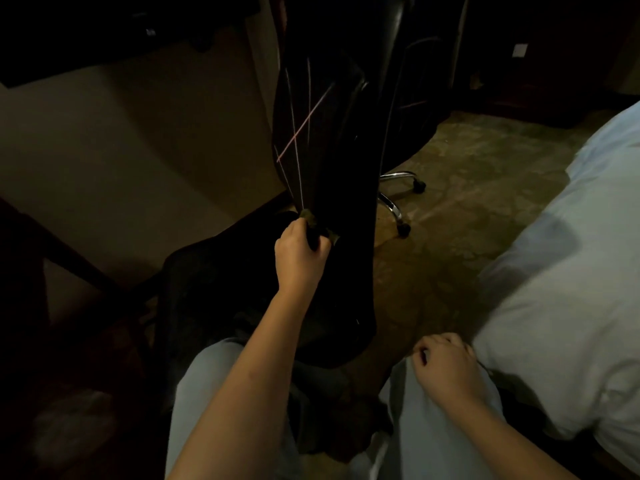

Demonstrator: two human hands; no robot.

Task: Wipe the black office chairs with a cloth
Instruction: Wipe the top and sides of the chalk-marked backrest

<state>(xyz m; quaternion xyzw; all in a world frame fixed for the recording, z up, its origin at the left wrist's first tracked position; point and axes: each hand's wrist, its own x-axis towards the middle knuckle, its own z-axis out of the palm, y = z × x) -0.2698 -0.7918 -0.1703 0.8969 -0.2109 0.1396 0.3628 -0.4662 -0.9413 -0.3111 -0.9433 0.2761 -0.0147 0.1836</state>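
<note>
Light jeans [221,393] fill the bottom of the frame. Right hand [445,370] rests on the right thigh, well below and right of the grip, fingers loosely curled with nothing seen in them. Left hand [299,259] is extended forward, fingers and thumb curled tight round a bunched cloth [309,216] - only a small dull-green wad shows above the knuckles. The cloth is pressed against the edge of the black office chair [332,150], which rises directly above the grip; thin pink lines cross its dark surface. Just right of the grip is the chrome base [393,206] with a black caster [403,229] on mottled floor [467,202]. Far right of the grip is white bedding [571,271]. Above and beyond stands a second black chair [388,26] - details too dark. A pale wall [138,150] lies left of the grip.
</note>
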